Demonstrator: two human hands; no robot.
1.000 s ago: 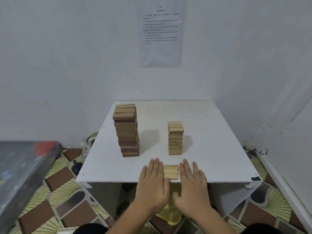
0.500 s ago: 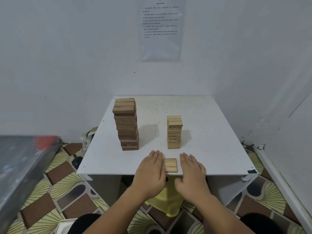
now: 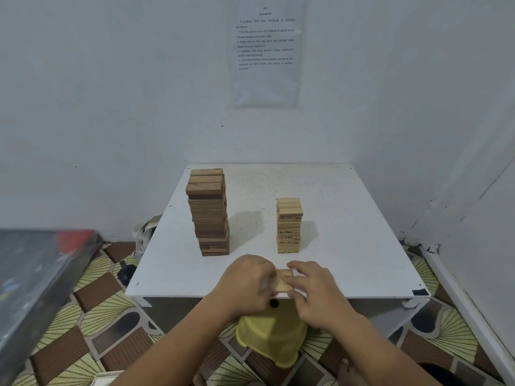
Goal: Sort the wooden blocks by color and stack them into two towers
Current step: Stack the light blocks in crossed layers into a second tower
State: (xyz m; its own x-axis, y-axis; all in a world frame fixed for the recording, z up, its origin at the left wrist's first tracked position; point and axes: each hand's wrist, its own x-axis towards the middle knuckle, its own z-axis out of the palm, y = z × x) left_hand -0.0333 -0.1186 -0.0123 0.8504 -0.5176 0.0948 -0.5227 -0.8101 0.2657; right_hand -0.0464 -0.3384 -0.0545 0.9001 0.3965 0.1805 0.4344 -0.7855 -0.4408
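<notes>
Left hand (image 3: 246, 282): curled in, gripped the light blocks (image 3: 283, 282) from the left!
Right hand (image 3: 312, 291): fingers clamped their right end.
Light blocks: sat at the table's (image 3: 351, 232) near edge.
Towers: dark tower (image 3: 209, 213) stood left, light tower (image 3: 289, 225) right.

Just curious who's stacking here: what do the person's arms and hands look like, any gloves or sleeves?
The left hand and right hand are bare: no gloves, rings or watch visible. The forearms are bare too, with no sleeve in view.
</notes>
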